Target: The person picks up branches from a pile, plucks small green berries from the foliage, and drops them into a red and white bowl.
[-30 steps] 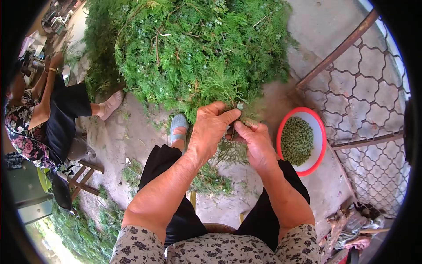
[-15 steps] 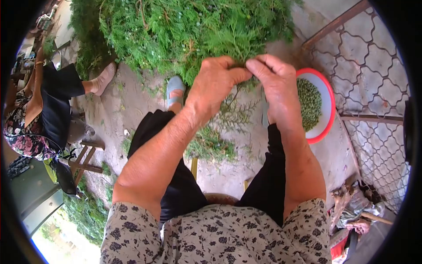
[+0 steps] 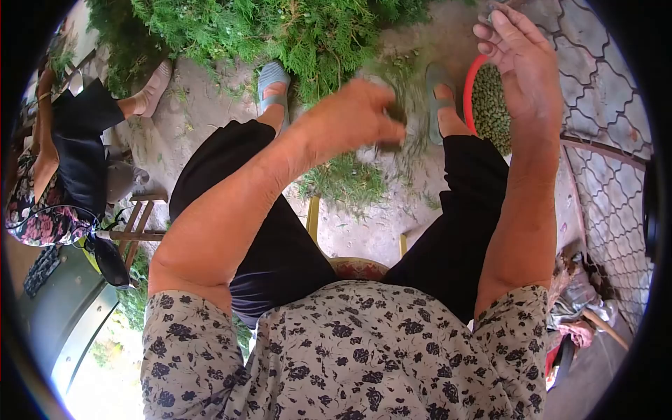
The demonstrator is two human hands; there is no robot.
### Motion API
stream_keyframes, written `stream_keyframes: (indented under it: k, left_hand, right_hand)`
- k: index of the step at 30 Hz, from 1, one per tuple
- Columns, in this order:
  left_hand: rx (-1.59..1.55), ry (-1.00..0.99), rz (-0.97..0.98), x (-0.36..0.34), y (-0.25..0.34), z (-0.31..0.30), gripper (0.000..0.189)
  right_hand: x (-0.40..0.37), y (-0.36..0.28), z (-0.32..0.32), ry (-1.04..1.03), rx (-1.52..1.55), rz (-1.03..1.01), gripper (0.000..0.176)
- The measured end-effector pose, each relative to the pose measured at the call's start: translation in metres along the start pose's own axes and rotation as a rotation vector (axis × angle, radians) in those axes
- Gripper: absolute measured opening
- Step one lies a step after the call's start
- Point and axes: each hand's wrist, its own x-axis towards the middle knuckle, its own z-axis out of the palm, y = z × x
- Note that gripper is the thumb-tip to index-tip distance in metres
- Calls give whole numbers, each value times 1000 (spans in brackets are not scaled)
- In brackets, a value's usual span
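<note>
Green branches [image 3: 259, 31]: loose heap on the floor, feathery fine foliage, bright green, darker toward the left, top cut off by frame edge. Loose sprigs [image 3: 343, 183]: thin flat scatter on the floor, apart from the heap, duller green. Bowl [image 3: 468, 98]: round, red rim, upright on the floor right of the heap, right part hidden. Berries [image 3: 491, 105]: small, round, dull green, many, loose inside the bowl.

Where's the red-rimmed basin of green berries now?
In the head view's upper right, the basin sits right of the grey right shoe, partly hidden behind the right hand.
</note>
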Motion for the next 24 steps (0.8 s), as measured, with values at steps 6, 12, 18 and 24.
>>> stream_keyframes:
  k: [6, 12, 18, 24]
  left_hand:
    - [383, -212, 67, 1, -26, 17, 48]
    - [135, 76, 108, 3, -6, 3, 37]
    - [-176, 294, 176, 6, 7, -17, 40]
    - [-600, 451, 234, 6, 16, -40, 30]
  right_hand:
    - [3, 2, -26, 3, -43, 20, 20]
    - [16, 18, -106, 347, -437, 20, 35]
    - [41, 63, -196, 555, -1090, -74, 38]
    - [49, 131, -121, 242, -1131, -361, 26]
